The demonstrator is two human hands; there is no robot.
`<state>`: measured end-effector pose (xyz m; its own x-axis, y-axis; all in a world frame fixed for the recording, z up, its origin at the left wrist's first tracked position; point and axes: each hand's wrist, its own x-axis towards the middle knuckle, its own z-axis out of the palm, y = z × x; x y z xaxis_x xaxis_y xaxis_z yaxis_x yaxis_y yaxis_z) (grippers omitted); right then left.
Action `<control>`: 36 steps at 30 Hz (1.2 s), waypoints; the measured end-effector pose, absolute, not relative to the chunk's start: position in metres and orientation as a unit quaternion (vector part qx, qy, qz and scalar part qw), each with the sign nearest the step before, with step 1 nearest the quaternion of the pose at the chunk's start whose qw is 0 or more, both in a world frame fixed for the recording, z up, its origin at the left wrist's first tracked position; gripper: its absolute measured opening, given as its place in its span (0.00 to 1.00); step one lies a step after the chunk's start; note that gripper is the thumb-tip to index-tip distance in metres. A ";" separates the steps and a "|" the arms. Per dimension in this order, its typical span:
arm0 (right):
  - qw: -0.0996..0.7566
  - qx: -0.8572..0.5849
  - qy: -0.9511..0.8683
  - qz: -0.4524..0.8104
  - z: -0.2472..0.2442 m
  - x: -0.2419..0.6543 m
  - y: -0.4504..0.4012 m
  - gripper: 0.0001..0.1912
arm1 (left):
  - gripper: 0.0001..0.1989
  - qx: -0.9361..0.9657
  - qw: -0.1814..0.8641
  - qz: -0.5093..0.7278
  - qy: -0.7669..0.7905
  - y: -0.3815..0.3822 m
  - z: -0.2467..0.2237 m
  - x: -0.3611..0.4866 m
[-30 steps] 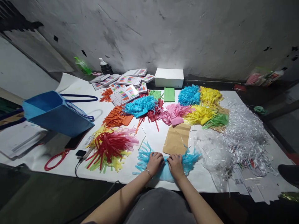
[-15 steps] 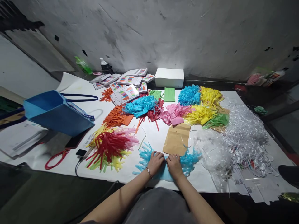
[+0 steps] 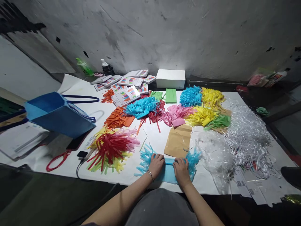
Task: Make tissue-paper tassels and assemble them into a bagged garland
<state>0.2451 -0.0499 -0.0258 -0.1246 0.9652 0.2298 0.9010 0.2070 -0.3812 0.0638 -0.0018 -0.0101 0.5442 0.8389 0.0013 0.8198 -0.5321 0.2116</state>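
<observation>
A light blue tissue sheet (image 3: 168,175) with fringed ends lies near the table's front edge, its far edge rolled into a narrow band. On the left part of that band rests my left hand (image 3: 157,164), fingers curled onto the tissue, a bracelet at the wrist. My right hand (image 3: 181,169) presses the band's right part with bent fingers, beside the right fringe. Between the two hands a stretch of the roll shows. Just beyond them is a brown paper piece (image 3: 178,141). A thin pale strip (image 3: 143,139) lies beyond the left fringe.
To the left are a red and pink fringe bundle (image 3: 113,142), a blue bag (image 3: 58,113) and a cabled device (image 3: 82,154). Clear plastic (image 3: 213,153) and silvery strands (image 3: 249,135) cover the right side. Coloured tassels, flat packs (image 3: 128,94) and a white box (image 3: 170,78) stand further back.
My right hand has slid to the right along the rolled edge, widening the gap between my hands. More of the blue sheet shows. My left hand has hardly moved.
</observation>
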 end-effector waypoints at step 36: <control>0.204 -0.645 -0.729 0.098 -0.017 0.234 -0.042 0.05 | 0.12 0.945 0.040 0.011 0.325 0.015 -0.010 0.070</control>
<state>0.2344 -0.0415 -0.0166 -0.0831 0.9815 0.1723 0.9017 0.1476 -0.4064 0.0701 0.0151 -0.0095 0.7883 0.6153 -0.0058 0.6135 -0.7853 0.0834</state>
